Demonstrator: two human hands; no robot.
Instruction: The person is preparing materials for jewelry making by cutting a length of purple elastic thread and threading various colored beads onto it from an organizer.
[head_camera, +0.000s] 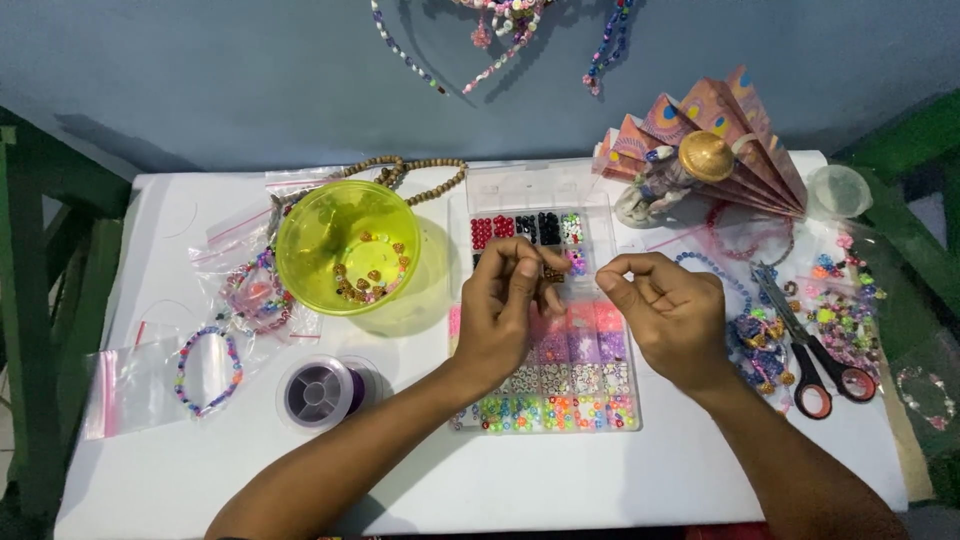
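Left hand is raised over the bead organizer box, fingers curled, tips pinched on a small brown bead. Right hand at 3 o'clock of it, thumb and forefinger pinched shut; what they hold is too fine to tell. Both forearms come in from 6 o'clock. White table: green bowl at 10 o'clock, thread spool at 8, scissors at 3. Blue wall behind.

- Bead box lies mid-bench, under both hands.
- Bowl sits left of it, thread spool before the bowl.
- Scissors lie right.
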